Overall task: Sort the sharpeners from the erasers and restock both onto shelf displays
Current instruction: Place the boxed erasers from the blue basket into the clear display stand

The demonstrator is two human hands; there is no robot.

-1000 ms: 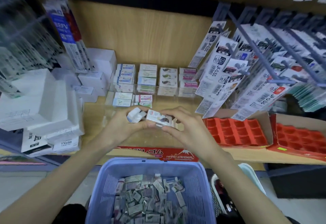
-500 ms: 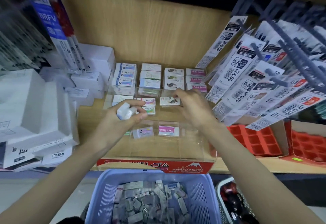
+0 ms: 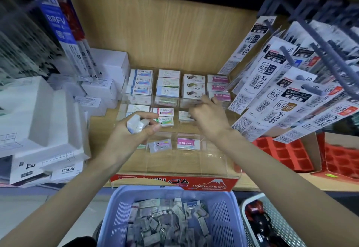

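Clear acrylic display (image 3: 194,166) on the shelf (image 3: 103,128) is partly stocked. The left hand (image 3: 132,136) clasps white erasers (image 3: 136,125) in curled fingers; the right hand (image 3: 209,116) meets an eraser (image 3: 183,115) in a middle compartment, grip impossible to tell. The blue basket (image 3: 229,208) holds plenty more.

Left hand (image 3: 134,132), right hand (image 3: 209,116): bare, slim fingers, left thumbnail trimmed short. Left forearm (image 3: 68,188) and right forearm (image 3: 281,173) bare right to the frame edge. Dark fabric (image 3: 77,242) at bottom edge beside left forearm; can't tell which garment.
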